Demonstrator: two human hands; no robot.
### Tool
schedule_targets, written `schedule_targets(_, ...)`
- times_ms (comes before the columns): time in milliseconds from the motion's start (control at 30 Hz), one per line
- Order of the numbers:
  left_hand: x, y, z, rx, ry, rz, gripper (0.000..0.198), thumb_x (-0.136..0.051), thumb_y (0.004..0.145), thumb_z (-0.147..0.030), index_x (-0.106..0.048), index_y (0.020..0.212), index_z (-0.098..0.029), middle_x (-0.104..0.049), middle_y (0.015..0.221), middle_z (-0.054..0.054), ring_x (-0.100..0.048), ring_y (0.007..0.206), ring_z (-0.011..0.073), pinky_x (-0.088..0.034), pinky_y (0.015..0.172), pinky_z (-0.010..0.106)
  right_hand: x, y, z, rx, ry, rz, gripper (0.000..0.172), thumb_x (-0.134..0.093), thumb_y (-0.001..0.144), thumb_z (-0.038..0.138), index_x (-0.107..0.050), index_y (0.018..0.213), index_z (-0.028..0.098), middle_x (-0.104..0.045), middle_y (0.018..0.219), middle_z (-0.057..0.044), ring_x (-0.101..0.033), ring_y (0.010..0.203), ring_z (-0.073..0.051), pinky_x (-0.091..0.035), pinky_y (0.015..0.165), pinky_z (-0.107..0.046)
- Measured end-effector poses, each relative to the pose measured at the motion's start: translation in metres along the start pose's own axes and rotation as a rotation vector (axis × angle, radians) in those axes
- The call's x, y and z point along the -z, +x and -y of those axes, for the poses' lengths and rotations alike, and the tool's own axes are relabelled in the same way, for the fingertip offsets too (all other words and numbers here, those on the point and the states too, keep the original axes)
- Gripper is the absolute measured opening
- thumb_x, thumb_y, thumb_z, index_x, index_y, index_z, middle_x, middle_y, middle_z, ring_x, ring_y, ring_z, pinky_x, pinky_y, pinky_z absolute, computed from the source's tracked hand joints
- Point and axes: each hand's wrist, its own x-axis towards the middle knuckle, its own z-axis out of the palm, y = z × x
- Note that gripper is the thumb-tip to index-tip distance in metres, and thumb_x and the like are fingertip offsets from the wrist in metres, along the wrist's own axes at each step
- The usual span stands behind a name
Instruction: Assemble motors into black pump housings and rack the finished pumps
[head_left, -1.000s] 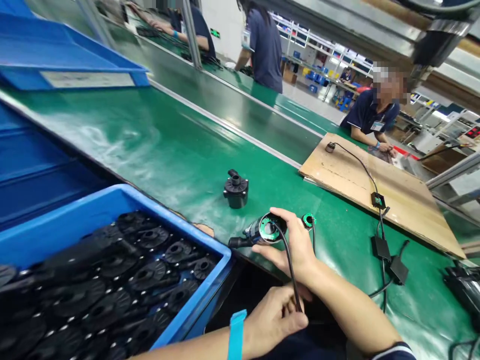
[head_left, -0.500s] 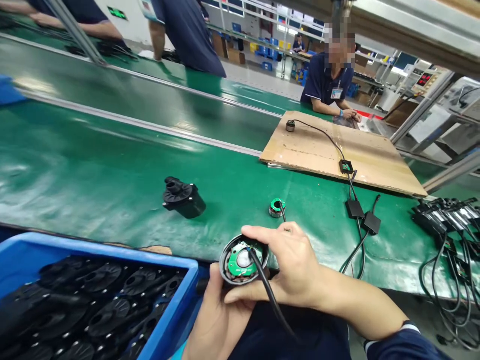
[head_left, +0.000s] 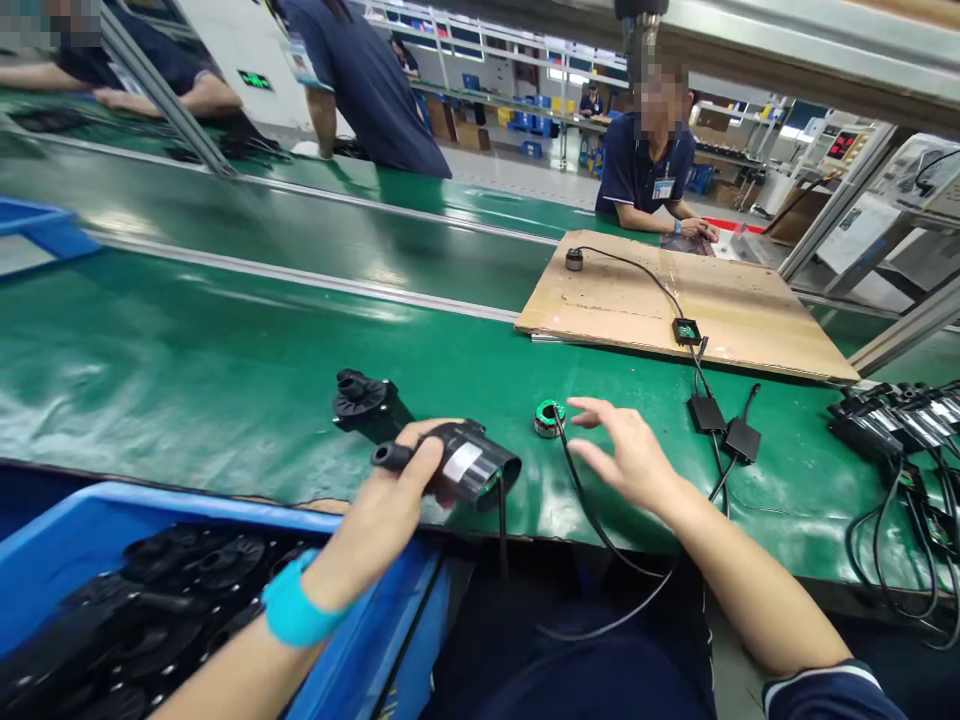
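Nearest, at my lower left, I note a blue bin [head_left: 360, 540] filled with loose black impeller-like discs [head_left: 172, 590], heaped without order. Above its right rim my left hand [head_left: 382, 510], a blue wristband [head_left: 289, 610] on the wrist, is clenched around a black pump body [head_left: 465, 465], held tilted with its open end toward the right and a black cable [head_left: 592, 570] hanging from it. My right hand [head_left: 630, 455] is released, fingers spread, hovering just beside a small green-topped ring part [head_left: 550, 417] on the green belt [head_left: 187, 370]. A second black pump [head_left: 364, 400] stands behind my left hand. Farther off lies a cardboard sheet [head_left: 750, 320] carrying a wired component, and beyond it a seated co-worker [head_left: 645, 165].
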Motion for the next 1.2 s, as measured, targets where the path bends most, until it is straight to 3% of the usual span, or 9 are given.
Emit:
schedule_targets(133, 0.010, 0.063, -0.008, -0.074, 0.617, 0.082, 0.069, -0.039, 0.087, -0.078, -0.059, 0.124, -0.023, -0.073, 0.102, 0.008, -0.070, 0.086, 0.0298, -0.054, 0.076, 0.038, -0.011, 0.012, -0.040, -0.135, -0.088, 0.064, 0.041, -0.073, 0.092, 0.021, -0.059, 0.130, 0.022, -0.075, 0.115, -0.008, -0.071, 0.110, -0.025, -0.048, 0.098, -0.043)
schedule_targets(300, -0.002, 0.111, -0.018, -0.164, 0.989, 0.127, 0.074, -0.040, 0.090, -0.072, -0.054, 0.137, -0.016, -0.073, 0.112, 0.021, -0.067, 0.109, 0.0414, -0.050, 0.092, 0.049, -0.029, 0.026, -0.045, -0.124, -0.151, 0.091, 0.075, -0.086, 0.080, 0.038, -0.049, 0.143, 0.022, -0.070, 0.126, -0.013, -0.065, 0.119, -0.031, -0.047, 0.099, -0.047)
schedule_targets(433, 0.024, 0.112, -0.002, -0.381, 0.748, -0.078, 0.094, -0.078, 0.058, -0.076, -0.064, 0.131, -0.018, -0.066, 0.122, 0.021, -0.037, 0.140, 0.0540, -0.040, 0.106, 0.062, -0.042, 0.035, -0.042, -0.139, -0.164, 0.058, 0.088, -0.083, 0.074, 0.063, -0.049, 0.140, 0.018, -0.067, 0.126, -0.017, -0.063, 0.120, -0.033, -0.046, 0.098, -0.047)
schedule_targets(500, 0.045, 0.105, 0.014, -0.439, 0.444, -0.159, 0.082, -0.086, 0.047, -0.068, -0.073, 0.114, -0.021, -0.066, 0.111, 0.014, -0.024, 0.145, 0.0527, -0.041, 0.108, 0.058, -0.050, 0.040, -0.042, -0.164, -0.154, 0.026, 0.086, -0.080, 0.072, 0.070, -0.053, 0.132, 0.015, -0.066, 0.123, -0.019, -0.062, 0.117, -0.036, -0.046, 0.097, -0.050)
schedule_targets(600, 0.071, 0.096, 0.032, -0.438, 0.322, -0.181, 0.046, -0.081, 0.062, -0.062, -0.075, 0.083, -0.021, -0.056, 0.081, 0.008, -0.035, 0.138, 0.0466, -0.042, 0.109, 0.049, -0.064, 0.047, -0.044, -0.210, -0.115, -0.033, 0.074, -0.078, 0.075, 0.070, -0.057, 0.118, 0.014, -0.068, 0.115, -0.018, -0.062, 0.111, -0.037, -0.046, 0.094, -0.051)
schedule_targets(733, 0.083, 0.081, 0.019, -0.483, 0.494, -0.106, 0.039, -0.079, 0.069, -0.060, -0.073, 0.079, -0.022, -0.050, 0.074, 0.005, -0.053, 0.116, 0.0371, -0.046, 0.103, 0.038, -0.070, 0.055, -0.043, -0.224, 0.003, -0.106, 0.050, -0.083, 0.078, 0.056, -0.060, 0.100, 0.017, -0.071, 0.099, -0.010, -0.067, 0.096, -0.028, -0.049, 0.089, -0.043)
schedule_targets(933, 0.047, 0.033, -0.020, -0.179, 0.111, -0.076, 0.066, -0.094, 0.054, -0.054, -0.073, 0.108, -0.024, -0.069, 0.096, 0.002, -0.062, 0.092, 0.0232, -0.050, 0.079, 0.023, -0.023, 0.035, -0.015, -0.126, 0.229, -0.288, 0.049, -0.080, 0.081, 0.056, -0.065, 0.109, 0.019, -0.074, 0.103, -0.006, -0.070, 0.097, -0.022, -0.052, 0.090, -0.036)
schedule_targets(1067, 0.001, -0.006, -0.015, 0.083, -0.570, 0.193, 0.073, -0.078, 0.062, -0.078, -0.071, 0.104, -0.019, -0.075, 0.092, 0.009, -0.071, 0.084, 0.0250, -0.056, 0.072, 0.029, 0.029, 0.000, 0.023, 0.150, 0.424, -0.565, 0.059, -0.077, 0.077, 0.070, -0.069, 0.112, 0.023, -0.071, 0.105, -0.008, -0.068, 0.102, -0.026, -0.055, 0.091, -0.043)
schedule_targets(1200, -0.036, -0.033, -0.006, 0.362, -0.779, 0.497, 0.074, -0.057, 0.077, -0.084, -0.072, 0.080, -0.012, -0.070, 0.066, 0.011, -0.065, 0.053, 0.0202, -0.044, 0.043, 0.024, 0.055, -0.033, 0.053, 0.354, 0.336, -0.687, 0.058, -0.073, 0.077, 0.073, -0.072, 0.117, 0.030, -0.063, 0.105, -0.010, -0.063, 0.100, -0.028, -0.055, 0.088, -0.047)
